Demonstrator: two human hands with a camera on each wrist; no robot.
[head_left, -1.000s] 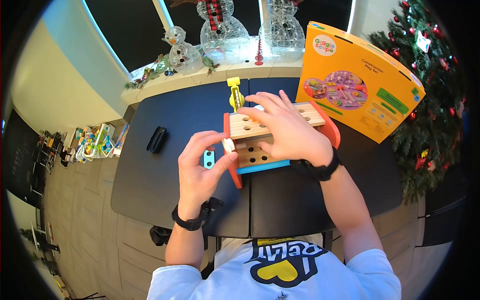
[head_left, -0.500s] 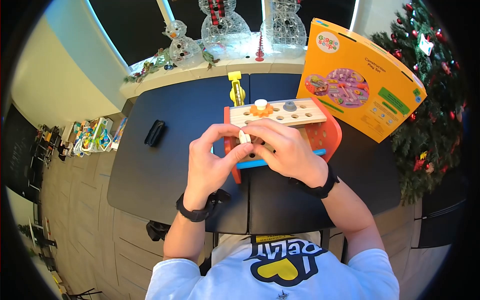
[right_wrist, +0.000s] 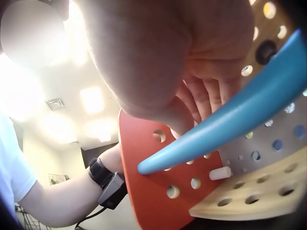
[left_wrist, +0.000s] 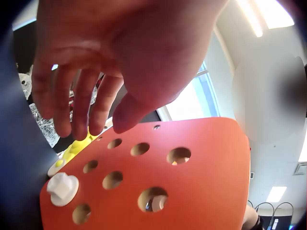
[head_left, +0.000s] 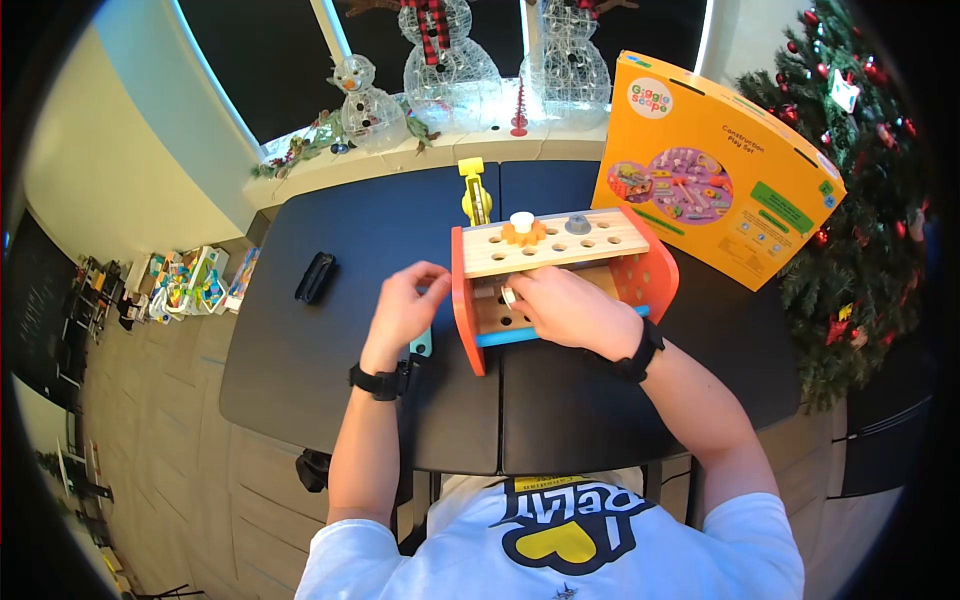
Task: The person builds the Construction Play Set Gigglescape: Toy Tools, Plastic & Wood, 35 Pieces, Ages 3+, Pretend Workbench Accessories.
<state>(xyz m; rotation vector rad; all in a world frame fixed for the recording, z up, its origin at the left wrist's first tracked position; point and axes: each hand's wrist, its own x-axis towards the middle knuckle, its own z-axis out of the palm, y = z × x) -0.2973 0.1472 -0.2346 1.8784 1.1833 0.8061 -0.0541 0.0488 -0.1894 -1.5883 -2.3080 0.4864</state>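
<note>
The toy workbench has a holed wooden top (head_left: 590, 240), red side panels (head_left: 467, 310) (left_wrist: 206, 167) and a blue bar (head_left: 505, 337) (right_wrist: 230, 112). My right hand (head_left: 575, 308) (right_wrist: 158, 52) reaches in under the top, pinching a small white piece (head_left: 509, 297) beside the left panel's inner side. Outside that panel, my left hand (head_left: 405, 308) (left_wrist: 115, 52) hovers with loosely bent fingers, holding nothing. A white bolt head (left_wrist: 62, 188) sits on the panel's outer face; a white peg (right_wrist: 220, 173) sticks out inside. On the top are an orange gear (head_left: 524, 237) with a white bolt and a grey piece (head_left: 578, 224).
A yellow toy (head_left: 475, 195) stands behind the workbench. The large orange box (head_left: 720, 165) is at the back right. A black case (head_left: 315, 278) lies on the table's left side, and a light-blue holed strip (head_left: 421, 343) is below my left hand.
My hands have separated from around the white piece. The left moved left and holds nothing; the right carried the piece in under the wooden top.
</note>
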